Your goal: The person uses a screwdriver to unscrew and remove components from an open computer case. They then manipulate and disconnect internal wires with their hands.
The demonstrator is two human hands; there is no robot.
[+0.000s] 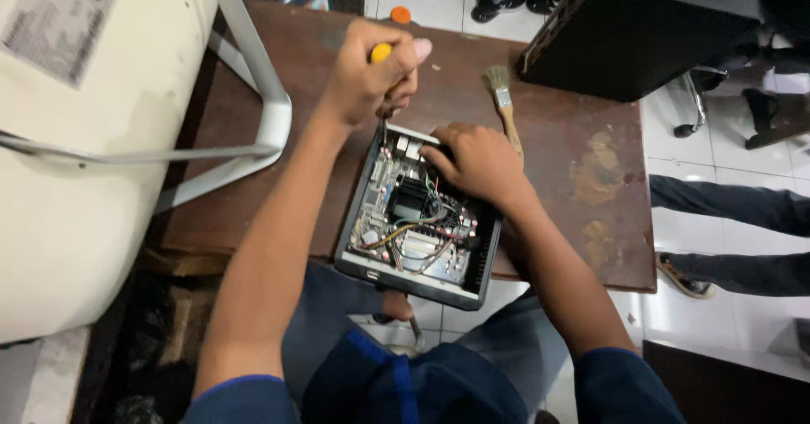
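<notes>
In the middle of the frame I see an open small computer case (419, 282) lying on the brown wooden table (591, 171), partly over its near edge. My left hand (364, 78) is clenched around a yellow-handled screwdriver (381, 53), held upright so the tip meets the case's far corner. My right hand (479, 164) presses on the circuit board (405, 217), probably to steady it; whether its fingers grasp something, I cannot tell. A paintbrush (504, 103) lies beside it.
</notes>
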